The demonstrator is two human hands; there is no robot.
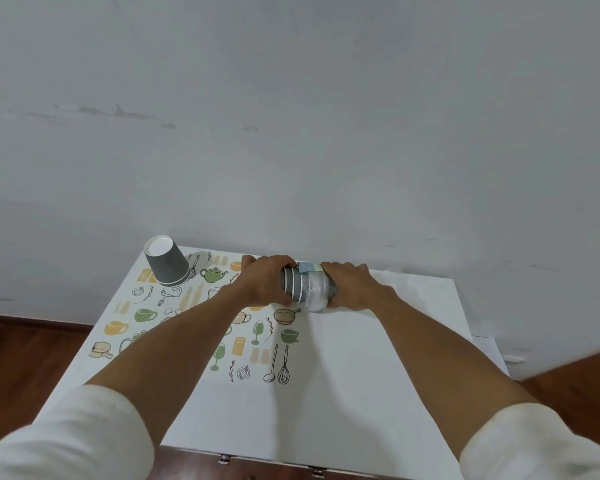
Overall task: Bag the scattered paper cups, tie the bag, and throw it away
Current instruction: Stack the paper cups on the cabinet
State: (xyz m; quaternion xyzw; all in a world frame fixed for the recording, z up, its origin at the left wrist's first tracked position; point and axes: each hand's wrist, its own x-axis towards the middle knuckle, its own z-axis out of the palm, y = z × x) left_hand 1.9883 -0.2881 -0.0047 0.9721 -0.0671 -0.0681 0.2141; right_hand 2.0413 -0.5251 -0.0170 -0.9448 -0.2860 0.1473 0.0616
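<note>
A stack of grey paper cups (293,284) lies on its side near the far edge of the table, held between both hands. My left hand (264,284) grips the rim end of the stack. A clear plastic bag (315,289) covers the stack's other end, and my right hand (352,287) holds the bag around it. A small blue and green tab (309,267) sits on top of the bag. One more grey paper cup (167,260) stands upside down at the far left corner, apart from both hands.
The white table (361,375) has a printed kitchenware mat (194,327) on its left half. A white wall rises directly behind the far edge. Brown wooden floor (21,358) shows on both sides of the table.
</note>
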